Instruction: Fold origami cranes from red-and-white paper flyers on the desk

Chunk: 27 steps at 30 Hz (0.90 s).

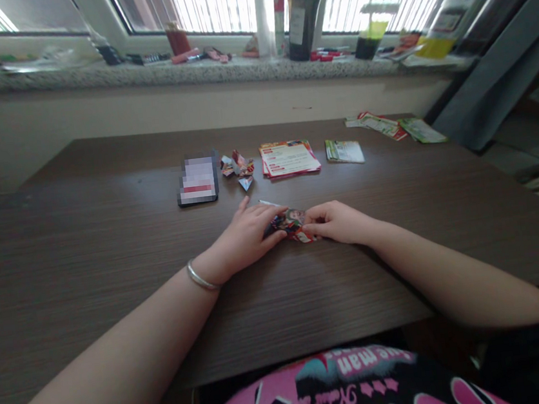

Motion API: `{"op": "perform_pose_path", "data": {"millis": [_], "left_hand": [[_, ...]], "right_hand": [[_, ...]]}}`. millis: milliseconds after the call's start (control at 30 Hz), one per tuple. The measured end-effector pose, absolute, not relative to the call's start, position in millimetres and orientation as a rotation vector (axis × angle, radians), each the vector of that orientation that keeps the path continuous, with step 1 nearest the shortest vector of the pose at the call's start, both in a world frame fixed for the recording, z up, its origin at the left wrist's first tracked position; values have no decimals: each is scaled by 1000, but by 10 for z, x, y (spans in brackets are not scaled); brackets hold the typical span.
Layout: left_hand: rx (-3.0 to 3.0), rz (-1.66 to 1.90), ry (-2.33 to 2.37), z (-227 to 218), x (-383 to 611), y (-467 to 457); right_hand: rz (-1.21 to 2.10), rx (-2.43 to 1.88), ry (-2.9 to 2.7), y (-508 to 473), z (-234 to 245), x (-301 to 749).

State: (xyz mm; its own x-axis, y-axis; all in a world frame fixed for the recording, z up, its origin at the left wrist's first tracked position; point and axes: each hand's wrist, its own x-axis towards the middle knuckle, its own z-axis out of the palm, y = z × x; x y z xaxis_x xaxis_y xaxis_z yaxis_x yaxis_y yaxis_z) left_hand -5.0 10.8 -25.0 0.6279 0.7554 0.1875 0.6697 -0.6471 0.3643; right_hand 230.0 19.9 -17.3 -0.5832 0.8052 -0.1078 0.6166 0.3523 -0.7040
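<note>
Your left hand point(248, 233) lies fingers-flat on the folded paper point(291, 223), pressing it to the table point(86, 262). Your right hand point(337, 222) pinches the paper's other end between thumb and fingers. The paper sits mid-table, nearer the front edge. Toward the far edge lie a phone point(198, 181), small folded pieces point(237, 167) and a stack of leaflets point(288, 158).

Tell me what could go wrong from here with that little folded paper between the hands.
1. The folded paper is small and looks layered; the right hand pinches one end, so a hard press could skew the crease or tear it.
2. The left hand only presses it flat onto the smooth table, so it may slide.
3. The folded figure lies just beyond the hands; a forward move could knock it.
</note>
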Motion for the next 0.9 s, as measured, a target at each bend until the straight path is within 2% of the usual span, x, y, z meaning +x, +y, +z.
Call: {"op": "perform_pose_path", "data": {"millis": [233, 433, 667, 900], "left_hand": [[2543, 554, 1224, -292, -51, 105], [2513, 534, 1439, -408, -46, 77], [2455, 604, 1495, -429, -42, 89], [2480, 575, 1404, -420, -84, 79]], "right_hand": [[930, -1344, -2325, 213, -208, 2297], [1067, -1405, -2079, 200, -218, 2271], [995, -1451, -1998, 221, -234, 2276], [584, -1578, -2008, 351, -275, 2437]]}}
